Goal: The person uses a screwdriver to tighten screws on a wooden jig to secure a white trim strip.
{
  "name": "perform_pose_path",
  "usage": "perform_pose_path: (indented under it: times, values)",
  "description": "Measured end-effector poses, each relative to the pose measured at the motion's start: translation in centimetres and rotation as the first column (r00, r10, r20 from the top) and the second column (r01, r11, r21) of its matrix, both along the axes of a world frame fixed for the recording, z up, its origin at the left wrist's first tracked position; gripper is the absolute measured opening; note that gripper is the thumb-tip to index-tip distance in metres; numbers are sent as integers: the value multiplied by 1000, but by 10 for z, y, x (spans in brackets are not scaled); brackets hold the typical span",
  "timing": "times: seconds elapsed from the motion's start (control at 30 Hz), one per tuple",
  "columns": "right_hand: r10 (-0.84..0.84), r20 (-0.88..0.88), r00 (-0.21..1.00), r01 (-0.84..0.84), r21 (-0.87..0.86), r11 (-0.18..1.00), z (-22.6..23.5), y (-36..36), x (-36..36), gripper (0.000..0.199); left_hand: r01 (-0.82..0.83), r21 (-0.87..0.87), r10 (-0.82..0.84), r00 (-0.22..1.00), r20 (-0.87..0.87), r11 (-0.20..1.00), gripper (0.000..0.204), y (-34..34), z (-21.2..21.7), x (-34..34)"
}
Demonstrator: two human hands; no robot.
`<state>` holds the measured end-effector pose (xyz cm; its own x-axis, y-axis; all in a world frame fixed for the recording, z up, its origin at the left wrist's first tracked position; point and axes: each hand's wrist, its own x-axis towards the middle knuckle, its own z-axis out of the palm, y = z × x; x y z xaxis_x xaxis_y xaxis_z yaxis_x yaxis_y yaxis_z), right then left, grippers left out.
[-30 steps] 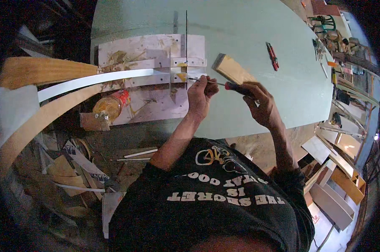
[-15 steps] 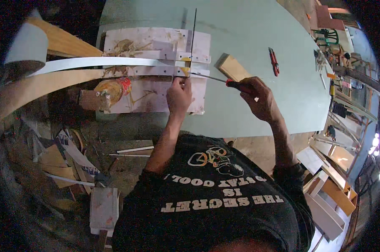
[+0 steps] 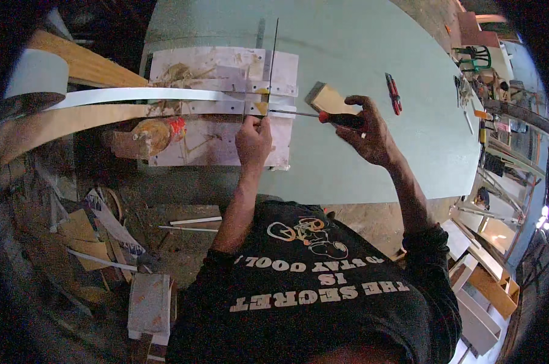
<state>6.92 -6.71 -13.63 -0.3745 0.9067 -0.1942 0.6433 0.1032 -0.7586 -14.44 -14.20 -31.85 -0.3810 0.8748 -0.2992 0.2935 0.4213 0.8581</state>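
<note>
A red-and-black screwdriver [image 3: 342, 120] lies across the grasp of my right hand [image 3: 376, 138], whose index finger is lifted off the handle. Its shaft points left, with the tip at the right side of a small clamp-like fixture [image 3: 259, 108]. My left hand [image 3: 253, 144] pinches at the near edge of that fixture; its fingertips hide what is between them. A white edging strip [image 3: 147, 94] runs from a roll [image 3: 38, 76] at the left into the fixture. From the fixture a thin dark rod [image 3: 274, 54] extends away from me. Underneath is a stained white board [image 3: 214, 145].
Right of the board, a wood block [image 3: 332, 99] and a red utility knife [image 3: 393, 94] lie on the pale green table [image 3: 347, 48]. A bottle [image 3: 156, 136] with amber contents lies at the board's left. Curved wooden pieces [image 3: 74, 124] flank the strip. Scrap wood covers the floor.
The right hand's fingers have loosened and spread around the screwdriver handle, with the index finger raised. The left hand stays at the fixture. The whole view has shifted slightly.
</note>
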Motion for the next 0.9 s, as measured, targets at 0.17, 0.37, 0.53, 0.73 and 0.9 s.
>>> perform_pose_path:
  times: [0.17,0.37,0.53,0.73,0.9]
  values:
    - [198,33,980,-201,127,971,-8,2,11,19,-45,15,44,998,55,999,28,-4,-11,7]
    - [76,343,936,-85,11,996,-3,3,5,15,-41,25,40,999,21,999,31,0,1,4]
    - [121,16,993,-118,-134,984,15,-1,-5,13,-40,60,38,999,36,997,25,-4,1,2]
    - [-71,164,984,103,-192,976,-7,4,10,25,-38,91,33,998,55,995,26,-2,-2,3]
    - [-131,149,980,174,-331,927,-2,-4,4,36,-17,33,16,999,39,999,28,-4,0,1]
